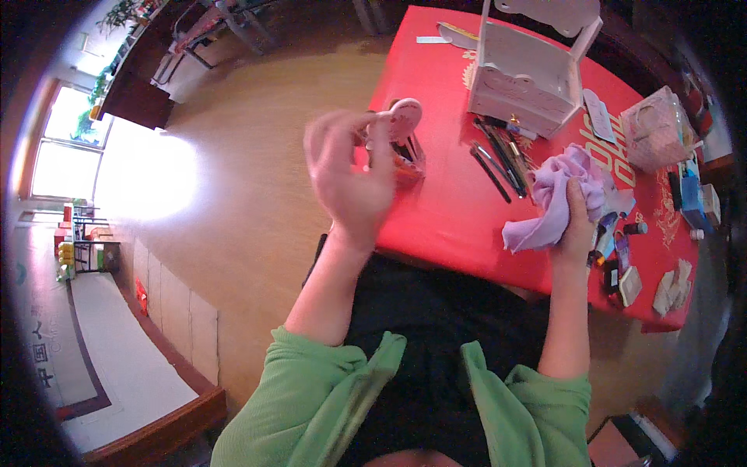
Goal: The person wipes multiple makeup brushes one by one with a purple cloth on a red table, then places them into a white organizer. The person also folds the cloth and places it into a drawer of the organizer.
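Note:
My right hand (574, 229) is closed around a crumpled light purple cloth (551, 204) above the right part of the red-covered table (455, 222). Raised at the table's left edge, my left hand (352, 173) has its fingers apart and slightly blurred, and no held thing shows in it. Just beyond its thumb stands a small holder with a pink round piece (405, 118) on top; the hand hides part of it. Between the two hands lie several slim dark pencils or brushes (504, 162), next to a white shelf-like organizer (521, 97).
At the right stands a pink woven basket (655, 138). Near it are a blue box (691, 198), small bottles (636, 228), a beige block (630, 286) and a crumpled beige cloth or paper (672, 288). Left of the table is wooden floor (257, 156), with a dark cabinet (140, 89) farther off.

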{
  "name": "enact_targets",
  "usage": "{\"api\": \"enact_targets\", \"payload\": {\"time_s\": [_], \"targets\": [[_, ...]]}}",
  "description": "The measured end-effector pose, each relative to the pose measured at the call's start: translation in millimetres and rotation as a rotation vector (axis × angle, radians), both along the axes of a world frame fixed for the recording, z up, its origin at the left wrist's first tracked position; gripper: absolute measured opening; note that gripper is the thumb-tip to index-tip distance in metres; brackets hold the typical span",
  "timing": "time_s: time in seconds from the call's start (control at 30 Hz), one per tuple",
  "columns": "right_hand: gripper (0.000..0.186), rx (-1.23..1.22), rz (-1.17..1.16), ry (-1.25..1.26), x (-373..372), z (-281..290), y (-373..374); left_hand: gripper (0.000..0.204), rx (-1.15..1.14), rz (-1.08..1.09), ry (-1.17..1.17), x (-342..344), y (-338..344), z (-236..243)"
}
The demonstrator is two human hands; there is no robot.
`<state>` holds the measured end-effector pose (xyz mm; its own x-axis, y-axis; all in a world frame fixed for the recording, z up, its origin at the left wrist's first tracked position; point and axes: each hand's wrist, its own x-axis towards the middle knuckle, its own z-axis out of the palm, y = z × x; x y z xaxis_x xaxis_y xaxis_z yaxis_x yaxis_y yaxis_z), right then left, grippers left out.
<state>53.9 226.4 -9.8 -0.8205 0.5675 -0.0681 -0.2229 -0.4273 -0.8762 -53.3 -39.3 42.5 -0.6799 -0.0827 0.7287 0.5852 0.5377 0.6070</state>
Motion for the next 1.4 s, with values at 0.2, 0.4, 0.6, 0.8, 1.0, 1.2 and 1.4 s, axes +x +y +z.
{"api": "enact_targets", "payload": {"time_s": [0.2,0.4,0.6,0.8,1.0,1.2,1.4], "targets": [[0.035,-0.084,-0.013,-0.093,5,-4,8,0.032,-0.450,-0.653,-0.571,41,73,-57],[0.035,-0.124,-0.041,-0.145,9,-7,-1,0.028,-0.654,-0.592,-0.579,37,100,-96],[0.037,-0.184,-0.044,-0.128,11,-3,-2,0.027,-0.670,-0.543,-0.540,38,102,-99],[0.034,-0.042,-0.032,-0.207,8,2,-13,0.018,-0.727,-0.446,-0.617,39,99,-103],[0.039,-0.084,0.033,-0.199,5,0,-18,0.020,-0.726,-0.395,-0.638,30,77,-107],[0.046,0.074,0.125,-0.340,3,-4,-16,0.022,-0.135,-0.559,-0.837,16,59,-84],[0.051,0.336,0.300,-0.198,3,-4,-31,0.021,0.357,-0.979,-1.268,31,61,-60]]}}
